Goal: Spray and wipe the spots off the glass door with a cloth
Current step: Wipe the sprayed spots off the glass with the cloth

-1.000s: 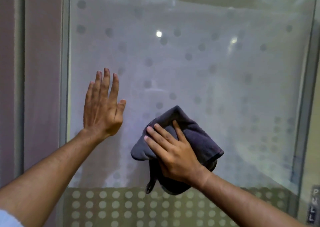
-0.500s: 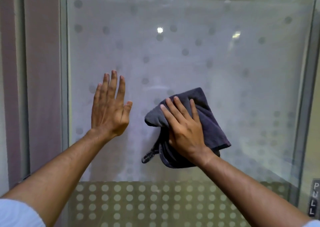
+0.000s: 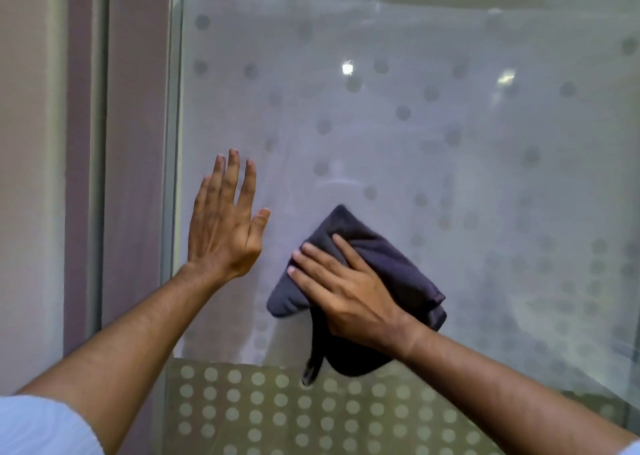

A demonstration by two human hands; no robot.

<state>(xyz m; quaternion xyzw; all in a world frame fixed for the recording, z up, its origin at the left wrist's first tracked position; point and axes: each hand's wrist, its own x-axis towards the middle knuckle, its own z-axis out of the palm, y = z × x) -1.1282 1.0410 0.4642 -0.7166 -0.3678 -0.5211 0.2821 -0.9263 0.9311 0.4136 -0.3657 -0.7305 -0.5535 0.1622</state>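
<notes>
A frosted glass door with a pattern of round dots fills the view. My right hand presses a folded dark grey cloth flat against the glass, low and near the middle; a loose corner of the cloth hangs down below my wrist. My left hand rests flat on the glass to the left of the cloth, fingers up and slightly apart, holding nothing. No spray bottle is in view.
The door's metal frame edge runs down the left, with a wall panel beside it. A lower band of pale dots crosses the bottom of the glass. Ceiling lights reflect in the upper glass.
My right hand went up and to the right with the cloth, then came back down and left to a lower spot. My left hand stayed flat on the glass.
</notes>
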